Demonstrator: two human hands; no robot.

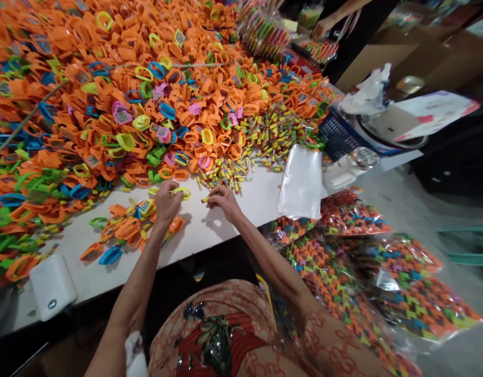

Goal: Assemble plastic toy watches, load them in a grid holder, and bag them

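My left hand [168,201] is closed around a yellow plastic band [182,193], which looks like a toy watch, held just above the white table. Pinched in the fingers of my right hand [223,203] is a small yellow tube with a red end [204,200]. Beyond my right hand lies a heap of the same small yellow tubes [226,173]. Beside my left forearm sits a small pile of orange, blue and green toy watches [127,229] mixed with tubes. A large mound of mostly orange toy watches [108,104] covers the far side of the table.
A stack of clear plastic bags [300,180] lies at the table's right edge, near a clear jar [361,158] and a blue basket [339,133]. A white power bank [53,287] rests at left. Filled bags [343,283] lie below right. A co-worker's hand [324,27] shows at the back.
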